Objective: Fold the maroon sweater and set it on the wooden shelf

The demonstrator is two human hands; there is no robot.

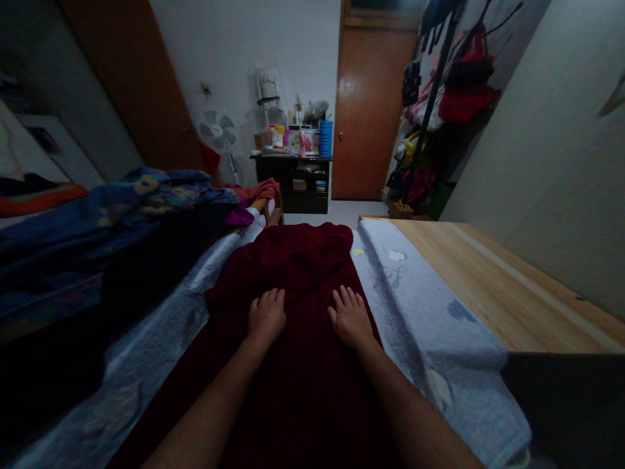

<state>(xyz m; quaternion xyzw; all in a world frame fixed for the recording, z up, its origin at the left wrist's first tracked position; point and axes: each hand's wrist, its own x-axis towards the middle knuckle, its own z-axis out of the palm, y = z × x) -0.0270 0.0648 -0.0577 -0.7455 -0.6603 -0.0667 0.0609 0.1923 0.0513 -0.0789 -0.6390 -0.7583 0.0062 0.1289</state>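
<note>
A dark red garment (303,365) lies spread out in front of me, its far end bunched into soft folds. It looks like a coat or a hooded top, but I cannot tell which. My left hand (267,318) rests palm down on its left part, fingers stretched out. On the right part, near the garment's edge, my right hand (349,316) lies flat with its fingers a little spread. Neither hand grips the cloth. Under the garment is a pale blue patterned blanket (405,286), showing on both sides.
Heaped clothes and a blue patterned cloth (146,195) lie to the left. A bare wooden board (488,280) runs along the right. Farther off stand a white fan (219,130), a dark cabinet (293,202) with goods on top, a wooden door (374,111) and hanging bags (469,71).
</note>
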